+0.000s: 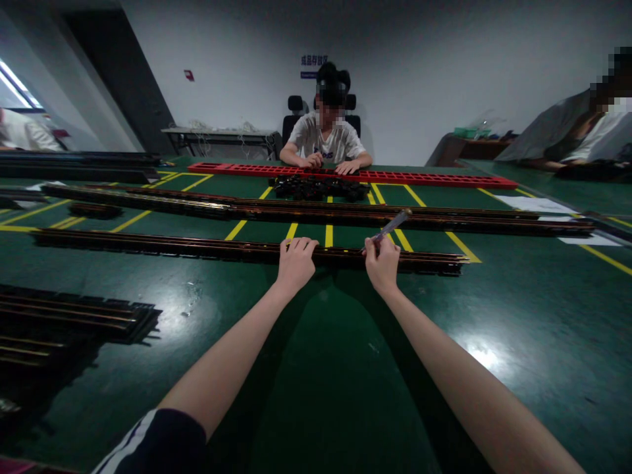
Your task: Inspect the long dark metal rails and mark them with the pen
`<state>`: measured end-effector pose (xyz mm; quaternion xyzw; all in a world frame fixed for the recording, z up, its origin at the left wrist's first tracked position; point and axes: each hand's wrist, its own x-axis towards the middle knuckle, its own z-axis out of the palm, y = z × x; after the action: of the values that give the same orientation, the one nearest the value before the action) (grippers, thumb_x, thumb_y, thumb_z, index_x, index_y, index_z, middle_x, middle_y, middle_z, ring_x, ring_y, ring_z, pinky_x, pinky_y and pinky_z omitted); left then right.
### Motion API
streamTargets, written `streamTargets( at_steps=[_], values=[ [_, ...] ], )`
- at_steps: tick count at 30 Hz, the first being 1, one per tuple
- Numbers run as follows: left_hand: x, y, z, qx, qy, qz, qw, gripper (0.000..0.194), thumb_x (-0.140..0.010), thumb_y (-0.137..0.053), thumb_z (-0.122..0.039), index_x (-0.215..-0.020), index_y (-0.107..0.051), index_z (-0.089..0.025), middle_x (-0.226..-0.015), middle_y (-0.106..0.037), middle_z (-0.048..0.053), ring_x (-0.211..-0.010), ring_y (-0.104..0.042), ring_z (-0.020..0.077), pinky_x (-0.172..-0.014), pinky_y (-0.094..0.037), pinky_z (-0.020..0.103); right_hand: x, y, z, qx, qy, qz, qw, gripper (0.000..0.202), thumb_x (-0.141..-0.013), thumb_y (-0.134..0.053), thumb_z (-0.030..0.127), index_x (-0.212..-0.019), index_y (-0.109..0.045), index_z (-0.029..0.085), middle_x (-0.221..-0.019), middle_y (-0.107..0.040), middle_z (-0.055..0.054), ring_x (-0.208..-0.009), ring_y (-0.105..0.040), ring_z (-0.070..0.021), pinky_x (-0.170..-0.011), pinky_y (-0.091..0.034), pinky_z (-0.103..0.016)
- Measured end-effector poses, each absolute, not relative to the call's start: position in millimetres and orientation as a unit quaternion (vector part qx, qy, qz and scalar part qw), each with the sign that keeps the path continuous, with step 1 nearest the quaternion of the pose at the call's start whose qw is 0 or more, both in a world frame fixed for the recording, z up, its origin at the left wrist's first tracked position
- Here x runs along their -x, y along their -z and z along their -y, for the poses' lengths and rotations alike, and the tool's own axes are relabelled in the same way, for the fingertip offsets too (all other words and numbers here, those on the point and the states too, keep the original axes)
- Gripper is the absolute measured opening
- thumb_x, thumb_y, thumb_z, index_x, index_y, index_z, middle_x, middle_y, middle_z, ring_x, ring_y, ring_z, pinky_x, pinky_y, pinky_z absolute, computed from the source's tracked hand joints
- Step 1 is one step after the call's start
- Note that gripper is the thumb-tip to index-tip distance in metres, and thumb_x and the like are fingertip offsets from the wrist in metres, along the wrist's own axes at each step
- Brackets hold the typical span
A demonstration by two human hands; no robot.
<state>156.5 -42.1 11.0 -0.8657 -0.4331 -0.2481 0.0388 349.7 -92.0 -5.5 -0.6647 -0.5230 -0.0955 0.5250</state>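
Across the green table in front of me lies a long black strip [217, 249] with thin copper-coloured lines along it. My left hand [297, 264] is on this strip near its middle, fingers curled over it. A slim, pale, see-through pen [390, 228] with a brownish end is gripped in my right hand [382, 264], pointing up and to the right. That hand rests at the same strip, to the right of my left hand. The lower tip of the pen is hidden by my fingers.
Beyond lie more long strips [306, 212], a heap of small black parts [320, 187] and a red slotted rail [444, 178]. A co-worker [326, 138] sits opposite. Stacked strips [74, 313] lie at left. White papers [533, 205] are at right. Yellow lines mark the table.
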Motion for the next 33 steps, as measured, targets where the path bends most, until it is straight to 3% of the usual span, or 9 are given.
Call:
streamTargets(
  at_steps=[18,33],
  values=[
    [-157.9,-6.9,38.4,0.89,0.211,0.403,0.035,0.047,-0.092,-0.043,-0.043,-0.13,-0.057,-0.019,-0.126,-0.064,0.011,-0.118,-0.056,0.0288,-0.105,-0.037,0.049,-351.5,2.8,93.7,0.661,0.064,0.523,0.535,0.028,-0.094,-0.043,0.044,-0.077,-0.051,0.023,-0.067,-0.063,-0.003,-0.069,-0.059,-0.0235,-0.081,-0.04,-0.043],
    [-159.6,-6.0,39.0,0.886,0.22,0.406,0.053,0.035,-0.095,-0.043,-0.034,-0.121,-0.061,-0.021,-0.119,-0.067,0.011,-0.112,-0.059,0.0282,-0.101,-0.039,0.049,-352.6,4.2,92.3,0.666,0.074,0.516,0.534,0.026,-0.093,-0.044,0.041,-0.076,-0.051,0.022,-0.067,-0.065,-0.003,-0.07,-0.06,-0.0236,-0.081,-0.038,-0.041]
  ],
)
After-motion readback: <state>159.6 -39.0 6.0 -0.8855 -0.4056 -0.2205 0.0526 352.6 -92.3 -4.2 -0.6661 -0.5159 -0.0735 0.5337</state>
